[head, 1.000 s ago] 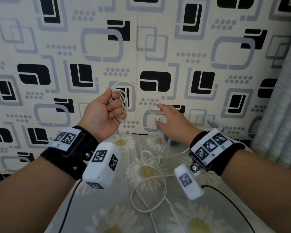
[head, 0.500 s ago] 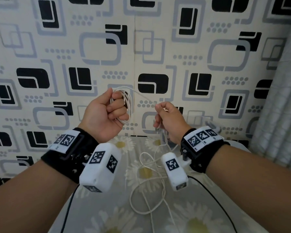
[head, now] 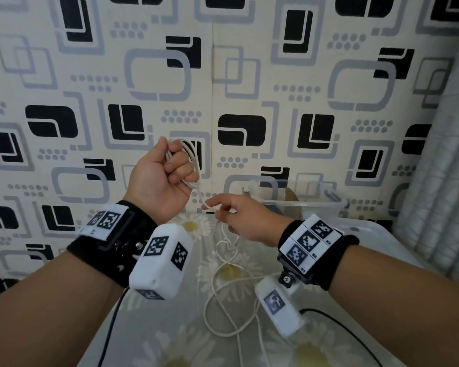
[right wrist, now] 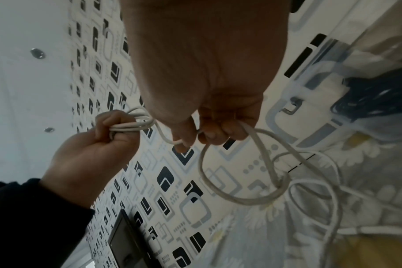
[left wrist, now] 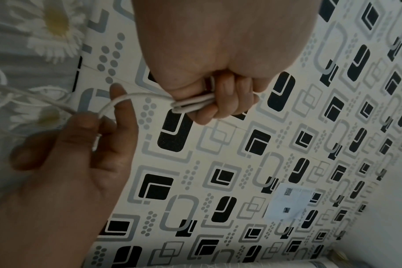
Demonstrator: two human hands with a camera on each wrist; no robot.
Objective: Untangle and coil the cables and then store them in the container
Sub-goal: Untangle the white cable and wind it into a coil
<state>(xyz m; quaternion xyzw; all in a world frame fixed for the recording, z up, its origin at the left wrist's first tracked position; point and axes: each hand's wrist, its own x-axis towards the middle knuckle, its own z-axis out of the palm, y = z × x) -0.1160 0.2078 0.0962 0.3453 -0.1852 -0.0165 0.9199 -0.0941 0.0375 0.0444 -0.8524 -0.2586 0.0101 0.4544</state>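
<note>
My left hand (head: 170,170) is raised in a fist and grips several wound loops of a white cable (head: 194,165); the same bundle (left wrist: 193,104) shows under its curled fingers in the left wrist view. My right hand (head: 231,213) sits lower and to the right, pinching the free strand (head: 210,206) between thumb and fingers. From that pinch the cable (right wrist: 259,150) hangs down in a twisted loop. The rest of it (head: 223,295) lies in loose tangled loops on the daisy-print tablecloth. A clear plastic container (head: 302,202) stands behind my right hand.
A patterned wall (head: 223,75) stands close behind the table. A grey curtain (head: 440,154) hangs at the right. Dark cable (right wrist: 383,98) lies coiled inside the clear container (right wrist: 310,87). Black wrist-camera leads (head: 342,329) run over the cloth toward me.
My right hand pulled in toward the left fist, then dropped lower, sliding along the strand. The left fist stayed raised with its coil.
</note>
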